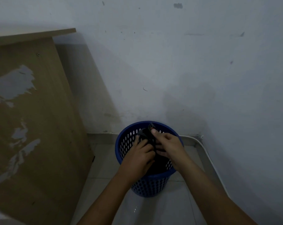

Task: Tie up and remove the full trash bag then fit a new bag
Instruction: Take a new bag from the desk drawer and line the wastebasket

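A blue perforated plastic bin (pixel 126 143) stands on the tiled floor against the wall. Inside it sits a black trash bag (pixel 144 133), its top gathered into twisted ends above the rim. My left hand (pixel 138 157) is closed on the bag's gathered plastic at the left. Just beside it, my right hand (pixel 167 144) pinches the other black end, with the thumb raised near the far rim. Both hands meet over the bin's mouth and hide most of the bag's body.
A worn wooden desk side panel (pixel 37 119) stands close on the left. The pale wall (pixel 202 70) runs behind the bin, with a white cable (pixel 207 153) along its base. Light floor tiles (pixel 153 211) lie in front.
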`<state>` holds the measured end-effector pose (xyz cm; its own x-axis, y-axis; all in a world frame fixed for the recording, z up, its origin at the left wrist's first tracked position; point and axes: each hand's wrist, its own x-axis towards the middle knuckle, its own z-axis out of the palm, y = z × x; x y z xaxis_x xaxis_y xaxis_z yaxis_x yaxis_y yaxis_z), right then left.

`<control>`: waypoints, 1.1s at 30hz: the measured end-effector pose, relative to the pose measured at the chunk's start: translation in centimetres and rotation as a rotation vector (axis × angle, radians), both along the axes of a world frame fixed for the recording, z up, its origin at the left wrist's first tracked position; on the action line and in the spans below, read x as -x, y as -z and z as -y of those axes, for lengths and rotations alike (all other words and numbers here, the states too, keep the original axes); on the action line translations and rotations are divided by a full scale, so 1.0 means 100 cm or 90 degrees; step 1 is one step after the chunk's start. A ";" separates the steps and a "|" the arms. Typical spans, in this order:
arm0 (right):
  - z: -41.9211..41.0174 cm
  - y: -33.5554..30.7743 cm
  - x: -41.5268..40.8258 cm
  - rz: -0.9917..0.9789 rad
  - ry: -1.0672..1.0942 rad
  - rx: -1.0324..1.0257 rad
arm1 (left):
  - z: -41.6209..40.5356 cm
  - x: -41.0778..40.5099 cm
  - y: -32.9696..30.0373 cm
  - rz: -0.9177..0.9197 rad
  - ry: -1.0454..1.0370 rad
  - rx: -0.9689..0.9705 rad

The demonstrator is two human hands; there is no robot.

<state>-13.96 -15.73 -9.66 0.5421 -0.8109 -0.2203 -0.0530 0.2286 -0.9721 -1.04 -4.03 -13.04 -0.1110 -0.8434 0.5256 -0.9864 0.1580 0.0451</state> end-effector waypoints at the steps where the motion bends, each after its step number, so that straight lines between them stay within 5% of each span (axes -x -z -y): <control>1: 0.000 0.002 -0.001 -0.007 -0.003 0.020 | 0.001 0.003 0.001 0.004 0.011 0.001; 5: 0.007 0.008 0.002 -0.007 0.022 0.091 | 0.000 0.006 0.006 -0.067 -0.019 -0.011; 8: 0.010 0.008 0.005 0.064 0.021 0.159 | -0.005 0.001 0.002 -0.334 -0.162 0.041; 11: 0.007 0.007 0.006 0.092 0.000 0.168 | -0.006 -0.007 -0.007 -0.466 -0.294 0.079; 17: -0.002 0.012 0.005 0.020 -0.107 0.175 | 0.014 -0.005 -0.030 -0.846 -0.228 -0.063; 21: -0.004 0.012 0.001 0.018 -0.052 0.083 | 0.017 -0.009 -0.024 -0.870 -0.229 -0.048; 26: 0.009 0.006 0.008 0.136 0.138 0.011 | -0.001 -0.018 -0.014 -0.916 -0.396 0.059; 33: 0.040 -0.005 0.014 0.056 0.220 0.053 | -0.030 -0.054 -0.024 -0.657 -0.436 0.100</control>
<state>-15.40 -19.70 -9.15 0.2468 -0.9628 -0.1098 0.0987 0.1377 -0.9855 4.40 -1.01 -10.61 0.8500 -0.4851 0.2053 -0.3826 -0.3006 0.8736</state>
